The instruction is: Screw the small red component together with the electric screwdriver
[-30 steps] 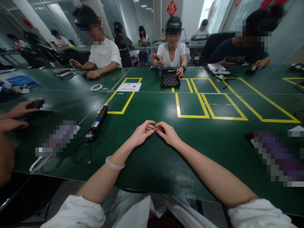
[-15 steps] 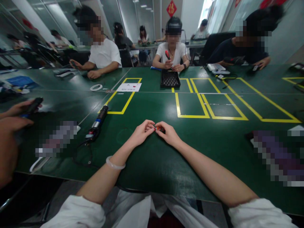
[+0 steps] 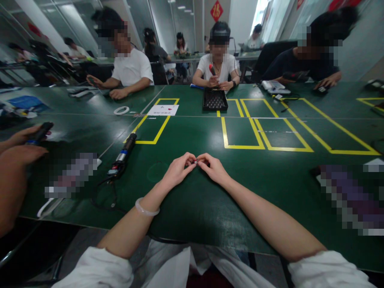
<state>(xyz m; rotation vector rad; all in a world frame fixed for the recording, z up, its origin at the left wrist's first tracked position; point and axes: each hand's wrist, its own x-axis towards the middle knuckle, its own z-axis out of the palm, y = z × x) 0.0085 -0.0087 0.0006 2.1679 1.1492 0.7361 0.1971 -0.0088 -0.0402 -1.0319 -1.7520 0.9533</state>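
1. We see a green table (image 3: 192, 216) marked with yellow tape rectangles (image 3: 243, 147).
2. To our left a black electric screwdriver (image 3: 124, 152) lies on it, its cable (image 3: 103, 196) looping toward the near edge.
3. At the far side sits a black tray (image 3: 215, 100), just before a person in a white shirt (image 3: 217, 64).
4. Left of the tray lie a white sheet (image 3: 163, 110) and a white ring (image 3: 121, 110), near each other.
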